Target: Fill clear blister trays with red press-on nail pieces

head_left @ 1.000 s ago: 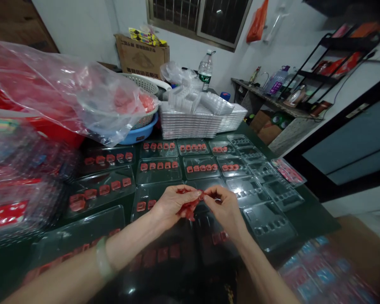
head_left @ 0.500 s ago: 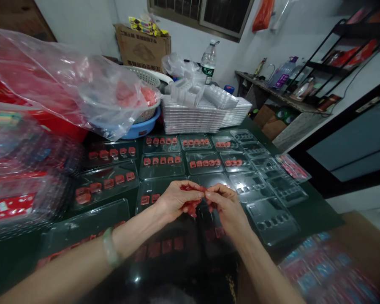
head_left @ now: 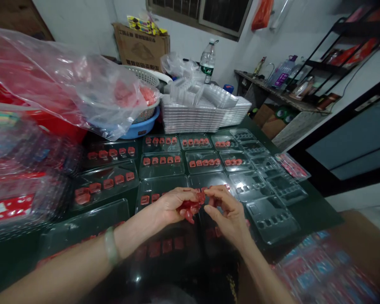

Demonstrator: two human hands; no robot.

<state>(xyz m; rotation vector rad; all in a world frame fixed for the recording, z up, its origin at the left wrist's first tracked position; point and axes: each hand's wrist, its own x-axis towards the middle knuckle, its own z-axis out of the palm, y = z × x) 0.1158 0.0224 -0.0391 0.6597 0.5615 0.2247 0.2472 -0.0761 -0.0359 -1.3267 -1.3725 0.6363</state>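
Note:
My left hand (head_left: 172, 204) is curled around a small bunch of red pieces (head_left: 190, 207), with a pale green bangle (head_left: 110, 249) on its wrist. My right hand (head_left: 228, 213) meets it at the fingertips, thumb and forefinger pinched on one red piece (head_left: 202, 196). Both hands hover over clear plastic blister trays (head_left: 161, 164) laid in rows on a dark green table (head_left: 316, 215). The trays to the left and far side hold rows of red pieces (head_left: 161, 161). The trays on the right (head_left: 270, 217) show bare pockets.
A stack of clear trays (head_left: 193, 118) stands at the back, with a water bottle (head_left: 207, 63) and cardboard box (head_left: 141, 48) behind. A big plastic bag (head_left: 57, 88) lies over a blue basin (head_left: 142, 126) at left. Printed cards (head_left: 323, 270) lie at lower right, a shelf (head_left: 304, 90) beyond.
The hands have dropped slightly toward me. My right fingers have shifted from the shared bunch to pinching one red piece at the left hand's fingertips.

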